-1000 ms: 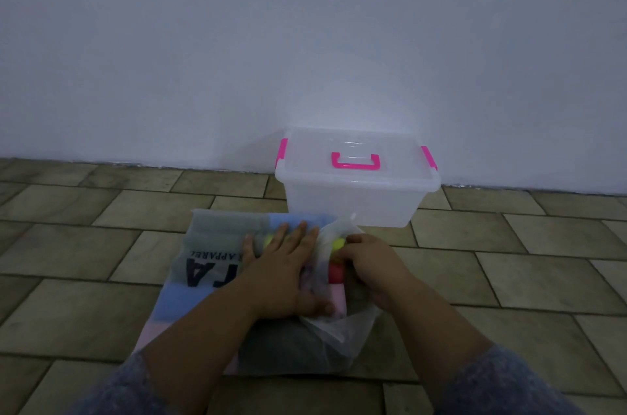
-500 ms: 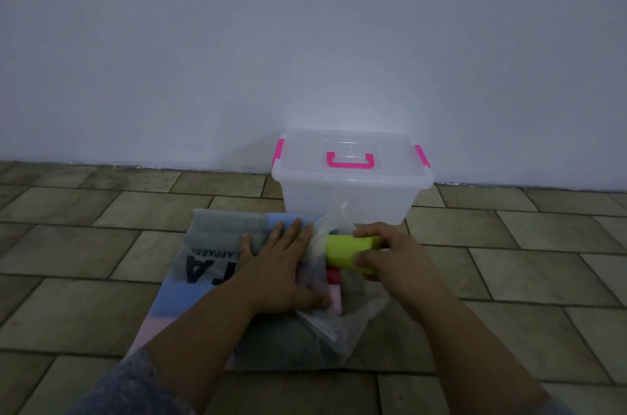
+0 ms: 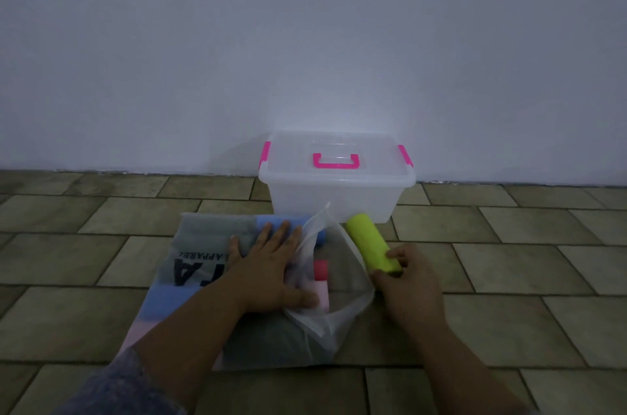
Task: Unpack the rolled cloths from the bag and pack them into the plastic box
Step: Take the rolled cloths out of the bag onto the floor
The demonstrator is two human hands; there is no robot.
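Note:
A translucent plastic bag with dark lettering lies flat on the tiled floor, its mouth open toward the right. My left hand presses flat on it, fingers spread. Inside the mouth show a red rolled cloth, a blue roll and a pink one. My right hand grips the near end of a yellow-green rolled cloth, which is outside the bag, to its right. Behind stands the clear plastic box with pink latches and handle, its lid on.
A white wall rises right behind the box. Brown floor tiles stretch to both sides of the bag and box.
My right hand has drawn the yellow-green roll out of the bag's mouth and moved it to the right. My left hand has stayed pressed on the bag.

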